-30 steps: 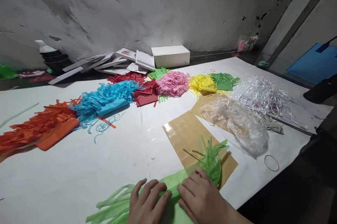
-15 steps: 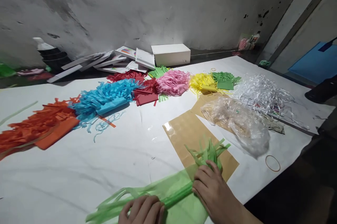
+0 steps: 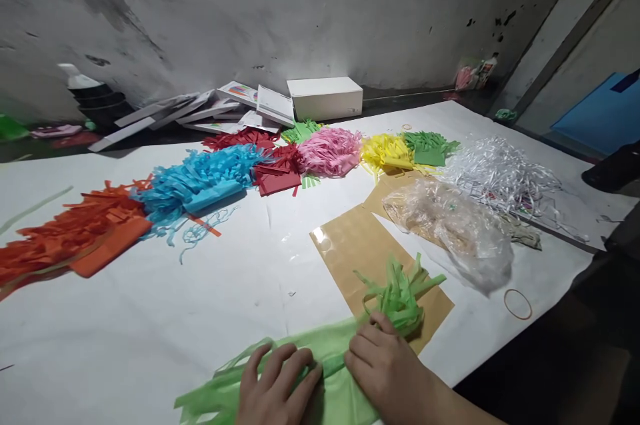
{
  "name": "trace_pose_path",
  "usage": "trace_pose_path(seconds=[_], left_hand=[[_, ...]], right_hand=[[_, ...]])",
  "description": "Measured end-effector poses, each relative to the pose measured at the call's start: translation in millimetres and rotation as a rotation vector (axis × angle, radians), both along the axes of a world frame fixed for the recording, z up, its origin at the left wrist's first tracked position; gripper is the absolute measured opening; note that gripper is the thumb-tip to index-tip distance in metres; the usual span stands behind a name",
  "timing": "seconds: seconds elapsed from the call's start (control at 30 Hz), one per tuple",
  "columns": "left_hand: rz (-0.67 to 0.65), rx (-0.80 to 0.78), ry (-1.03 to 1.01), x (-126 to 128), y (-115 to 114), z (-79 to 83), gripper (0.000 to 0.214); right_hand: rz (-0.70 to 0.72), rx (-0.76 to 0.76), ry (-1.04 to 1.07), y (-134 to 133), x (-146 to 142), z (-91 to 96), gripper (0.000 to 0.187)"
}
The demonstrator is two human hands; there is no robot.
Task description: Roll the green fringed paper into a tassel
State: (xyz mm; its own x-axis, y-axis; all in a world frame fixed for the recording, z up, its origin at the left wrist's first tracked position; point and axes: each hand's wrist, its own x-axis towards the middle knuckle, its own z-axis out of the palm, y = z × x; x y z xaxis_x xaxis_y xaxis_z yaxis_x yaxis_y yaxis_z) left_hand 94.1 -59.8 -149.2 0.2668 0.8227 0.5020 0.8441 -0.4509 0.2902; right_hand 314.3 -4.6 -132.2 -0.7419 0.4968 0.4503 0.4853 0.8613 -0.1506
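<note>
A sheet of light green tissue paper (image 3: 320, 338) lies at the near edge of the table, cut into strips at both ends and rolled into a narrow band across its middle. My left hand (image 3: 280, 382) has its fingers curled over the left part of the rolled band. Close to its right, my right hand (image 3: 383, 362) grips the band with bent fingers. Beyond the right hand, a bunch of green strips (image 3: 400, 295) spreads over a brown sheet (image 3: 350, 252). Both thumbs are largely hidden.
Fringed tissue bundles lie across the white-covered table: orange (image 3: 107, 245), blue (image 3: 215, 195), red (image 3: 277, 178), pink (image 3: 330, 152), yellow (image 3: 387, 152). Right of them are silvery shredded strips (image 3: 500, 172), a clear plastic bag (image 3: 457, 232) and a rubber band (image 3: 518, 304). A white box (image 3: 325, 98) stands by the wall.
My left hand has moved up and right, nearer my right hand, which has shifted slightly left. Less of the rolled band shows between them. The view has tilted slightly.
</note>
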Motion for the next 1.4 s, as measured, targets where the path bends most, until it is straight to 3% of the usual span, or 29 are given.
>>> trace_pose_path(seconds=[0.1,0.3,0.4,0.53,0.67,0.87,0.97,1.13,1.23,1.3,1.4], left_hand=[[-0.048,0.072,-0.025,3.9,3.8,-1.3,0.036],[-0.057,0.063,-0.051,8.6,7.1,1.3,0.035],[-0.091,0.004,-0.02,1.3,6.0,5.3,0.035],[-0.132,-0.129,0.041,-9.6,3.4,9.4,0.014],[-0.051,-0.136,0.002,-6.8,-1.6,7.6,0.015],[0.171,-0.202,0.204,11.8,-2.7,15.9,0.023],[0.175,-0.176,0.229,18.1,-0.6,19.6,0.026],[0.0,-0.004,0.183,28.8,7.6,16.8,0.031],[-0.032,-0.014,0.274,28.4,17.6,21.2,0.033],[-0.039,-0.015,0.306,23.0,20.9,25.7,0.029],[-0.072,0.152,0.379,15.4,15.8,27.5,0.018]], right_hand=[[-0.018,-0.002,-0.012,-2.0,-6.0,-1.3,0.012],[0.044,0.105,-0.02,-5.0,-21.4,-3.0,0.026],[0.026,0.081,-0.039,-3.2,-14.5,-1.4,0.027],[-0.035,0.043,-0.031,1.7,10.1,-1.8,0.029],[-0.11,0.007,0.016,4.1,24.3,-6.4,0.026],[-0.311,-0.051,-0.126,3.8,9.4,-8.0,0.016],[-0.371,-0.053,-0.137,4.6,5.0,-6.4,0.019],[-0.118,0.032,-0.133,-0.4,6.0,2.9,0.018],[-0.04,0.081,-0.213,-4.3,0.0,7.2,0.012],[-0.04,0.125,-0.203,-4.3,-8.9,2.2,0.01],[-0.08,0.231,-0.065,3.4,-25.7,-21.8,0.016]])
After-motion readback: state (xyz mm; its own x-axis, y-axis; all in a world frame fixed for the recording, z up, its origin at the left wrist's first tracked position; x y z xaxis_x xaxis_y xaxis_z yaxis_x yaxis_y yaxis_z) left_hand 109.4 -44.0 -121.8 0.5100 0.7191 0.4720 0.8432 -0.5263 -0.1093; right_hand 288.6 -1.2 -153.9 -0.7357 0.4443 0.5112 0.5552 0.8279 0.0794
